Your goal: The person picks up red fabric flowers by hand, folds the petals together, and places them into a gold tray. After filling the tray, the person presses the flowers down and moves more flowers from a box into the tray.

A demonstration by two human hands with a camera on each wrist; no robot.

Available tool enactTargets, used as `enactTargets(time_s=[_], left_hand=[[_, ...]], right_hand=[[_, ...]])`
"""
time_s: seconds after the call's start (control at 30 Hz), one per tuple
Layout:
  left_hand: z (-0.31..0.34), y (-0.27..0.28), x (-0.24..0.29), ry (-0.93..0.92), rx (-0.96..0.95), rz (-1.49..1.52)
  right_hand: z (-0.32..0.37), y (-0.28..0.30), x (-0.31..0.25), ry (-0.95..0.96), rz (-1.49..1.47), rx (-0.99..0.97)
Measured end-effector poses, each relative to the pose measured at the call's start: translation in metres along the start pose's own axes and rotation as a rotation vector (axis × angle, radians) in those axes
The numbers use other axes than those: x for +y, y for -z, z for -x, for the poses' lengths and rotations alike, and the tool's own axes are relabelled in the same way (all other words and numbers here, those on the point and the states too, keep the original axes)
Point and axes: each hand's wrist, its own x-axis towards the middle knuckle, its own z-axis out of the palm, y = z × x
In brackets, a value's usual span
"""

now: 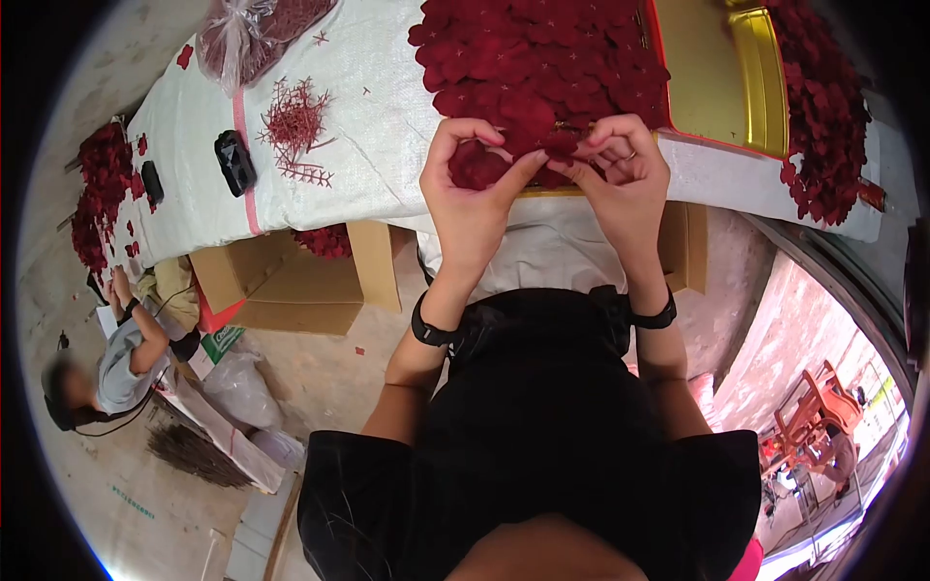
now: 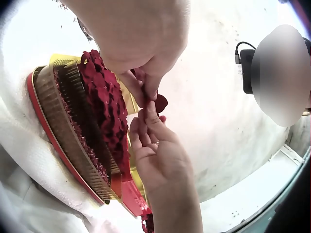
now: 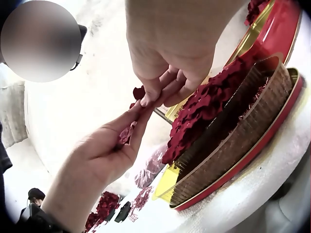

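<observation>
Both hands meet over a tray's near edge in the head view. The left hand [image 1: 477, 198] and right hand [image 1: 625, 184] each pinch a small dark red petal piece [image 1: 560, 147] between thumb and fingertips. In the left wrist view the piece [image 2: 161, 103] sticks out beside the touching fingertips. More red petals show inside the left hand's curled fingers. Just beyond the hands lies a wide heap of red petals [image 1: 542, 68]. A clear ribbed plastic tray [image 3: 233, 141] with dark red bits stands next to the heap in the right wrist view.
A gold-lined red box lid [image 1: 717, 77] lies right of the heap. On the white cloth [image 1: 378, 126] are thin red stems [image 1: 295, 121], a black object [image 1: 234, 163] and a plastic bag [image 1: 257, 44]. Below are cardboard boxes [image 1: 300, 281]. Another person [image 1: 126, 368] is at the left.
</observation>
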Motion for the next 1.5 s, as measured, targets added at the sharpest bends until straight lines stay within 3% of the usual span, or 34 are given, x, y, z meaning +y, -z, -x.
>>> enactTargets(time_s=[0.23, 0.37, 0.47, 0.57, 0.67, 0.87, 1.07, 1.17, 1.27, 1.5], left_hand=[[0.002, 0.001, -0.009, 0.031, 0.012, -0.018], [0.002, 0.000, -0.010, 0.057, 0.020, 0.022], [-0.003, 0.003, -0.004, 0.061, -0.077, 0.144], [-0.007, 0.007, 0.002, 0.052, -0.097, 0.119], [-0.008, 0.009, 0.009, 0.034, -0.128, 0.109], [-0.005, 0.008, 0.012, -0.012, -0.142, 0.117], [-0.005, 0.010, 0.004, -0.010, -0.154, 0.222], [-0.010, 0.012, 0.004, -0.012, -0.136, 0.232], [-0.014, 0.014, 0.000, 0.128, -0.066, 0.062], [-0.016, 0.009, -0.005, 0.126, -0.087, 0.077]], right_hand=[[-0.002, -0.010, 0.001, 0.022, 0.047, 0.150], [-0.003, -0.007, 0.003, 0.307, 0.532, 0.129], [-0.005, -0.005, -0.001, 0.312, 0.525, 0.075], [-0.009, -0.004, 0.001, 0.221, 0.286, 0.020], [-0.014, -0.008, -0.026, 0.118, 0.341, -0.079], [-0.017, 0.002, -0.019, 0.157, 0.335, -0.203], [-0.017, -0.001, 0.002, 0.219, 0.090, -0.120], [-0.020, -0.001, 0.005, 0.157, -0.040, -0.135], [-0.031, 0.006, -0.006, 0.083, 0.091, -0.218], [-0.036, 0.006, -0.013, -0.147, -0.026, -0.217]])
